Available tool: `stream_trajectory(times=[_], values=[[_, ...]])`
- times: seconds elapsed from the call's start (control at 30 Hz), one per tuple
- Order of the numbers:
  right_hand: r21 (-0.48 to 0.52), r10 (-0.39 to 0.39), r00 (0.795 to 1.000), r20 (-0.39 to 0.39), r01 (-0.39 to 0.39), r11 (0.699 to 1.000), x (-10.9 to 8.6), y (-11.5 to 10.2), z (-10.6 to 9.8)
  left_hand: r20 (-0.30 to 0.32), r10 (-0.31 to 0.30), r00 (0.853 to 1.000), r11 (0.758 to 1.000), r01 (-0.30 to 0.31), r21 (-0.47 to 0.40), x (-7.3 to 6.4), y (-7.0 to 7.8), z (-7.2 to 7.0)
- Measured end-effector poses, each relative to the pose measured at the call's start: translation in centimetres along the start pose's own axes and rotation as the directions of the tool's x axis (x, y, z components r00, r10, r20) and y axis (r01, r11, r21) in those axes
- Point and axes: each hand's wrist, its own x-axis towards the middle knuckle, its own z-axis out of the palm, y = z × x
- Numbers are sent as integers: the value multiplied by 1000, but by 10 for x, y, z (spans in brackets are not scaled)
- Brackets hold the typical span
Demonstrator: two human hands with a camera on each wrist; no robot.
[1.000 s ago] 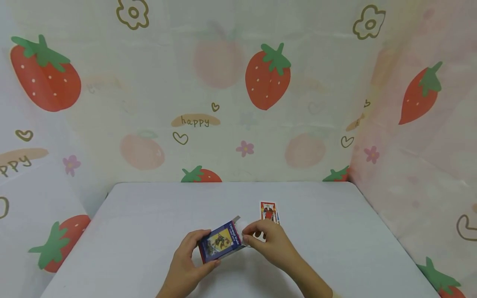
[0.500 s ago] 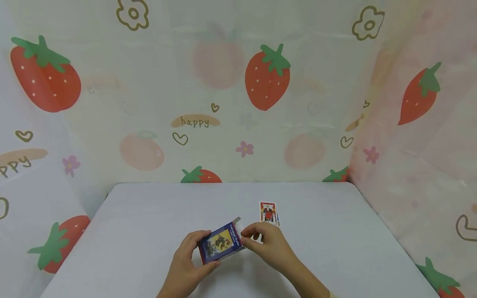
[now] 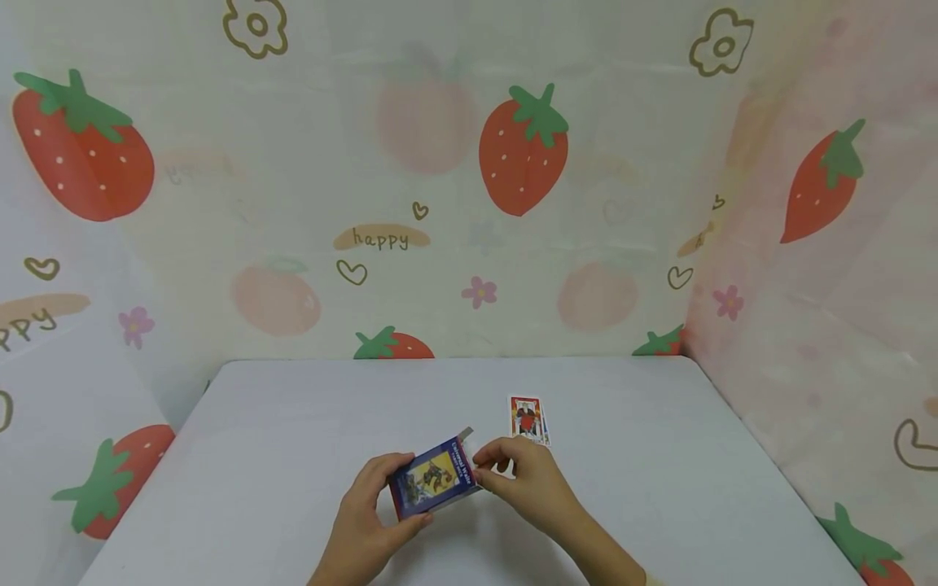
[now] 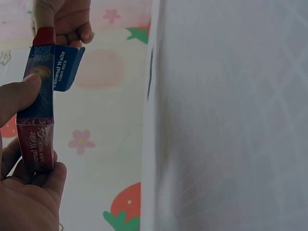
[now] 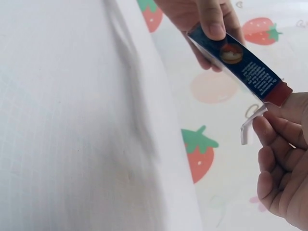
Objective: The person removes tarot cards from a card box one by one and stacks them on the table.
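Observation:
A dark blue tarot card box (image 3: 434, 478), printed "Universal Waite", is held tilted above the table. My left hand (image 3: 371, 506) grips it around its lower end, thumb on one narrow side in the left wrist view. The lid flap (image 4: 67, 68) stands folded out at the other end, beside a red end piece (image 5: 279, 94). There my right hand (image 3: 533, 482) pinches the box's open end between thumb and forefinger, its other fingers curled. What lies inside the box is hidden. Beyond the right hand, a red-bordered card (image 3: 526, 417) lies face up over at least one other card.
A white-covered table (image 3: 293, 423) spreads under both hands. Behind and beside it hang pale sheets printed with strawberries (image 3: 523, 150), flowers and hearts.
My right hand has moved slightly left and down, closer against the box's open end, and more of the cards on the table shows. The left hand and box stay nearly still.

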Motion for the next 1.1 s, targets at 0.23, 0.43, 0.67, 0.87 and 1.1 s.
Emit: stream_trajectory(times=[0.23,0.43,0.67,0.87,1.1], values=[[11,7,1000,6,-7,1000,-1,1,0,-7,8,1000,1000,-8,5,0,-1,0],[-3,7,1000,11,-7,1000,0,1,-1,-2,-3,1000,1000,3,2,0,-1,0],[-7,24,1000,13,-24,1000,1,-1,-3,11,-65,998,998,65,0,1,0,1],[-12,15,1000,1,-15,1000,2,-1,-5,7,-55,998,998,55,1,1,-1,1],[-18,22,1000,-15,-23,1000,1,-2,-8,7,-51,999,999,51,2,1,0,0]])
